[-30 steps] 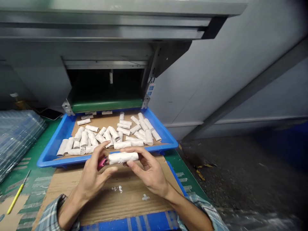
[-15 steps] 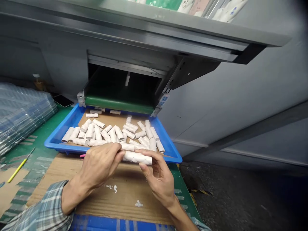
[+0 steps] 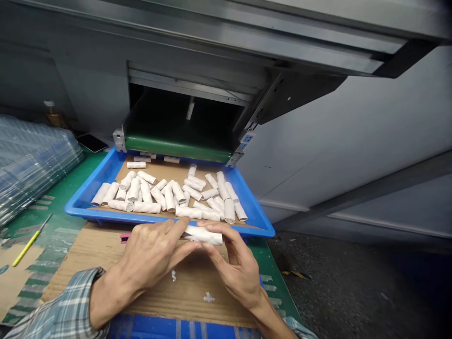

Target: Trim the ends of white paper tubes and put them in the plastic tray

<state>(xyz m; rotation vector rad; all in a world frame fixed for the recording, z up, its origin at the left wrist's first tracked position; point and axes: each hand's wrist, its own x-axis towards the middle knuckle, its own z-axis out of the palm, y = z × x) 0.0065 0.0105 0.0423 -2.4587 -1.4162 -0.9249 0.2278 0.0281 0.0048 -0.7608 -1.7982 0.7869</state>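
Note:
Between my hands, above the cardboard, lies a white tube (image 3: 211, 237), held nearly level. My right hand (image 3: 236, 263) is closed on its right part, fingers over the top and thumb underneath. My left hand (image 3: 151, 256) is closed at the tube's left end, its thumb and index finger against it. A pink-ended tool (image 3: 124, 238) sticks out behind my left hand; its kind is hidden by the palm. A dark, pointed piece shows between the left fingertips at the tube. Just beyond, a blue tray (image 3: 79, 213) holds several similar white tubes (image 3: 146, 207).
A green conveyor belt (image 3: 176, 147) ends over the tray's far side, with one tube on it. Cardboard (image 3: 148, 301) covers the bench. A yellow-handled pick (image 3: 26, 248), clear plastic trays (image 3: 35, 160), a phone (image 3: 92, 142) and a bottle (image 3: 54, 115) are left. A metal ledge (image 3: 212, 33) overhangs.
My left fingers have shifted on the tube's left end, and the dark tip now shows there. The view has tilted slightly, so the tray appears a little higher relative to my hands.

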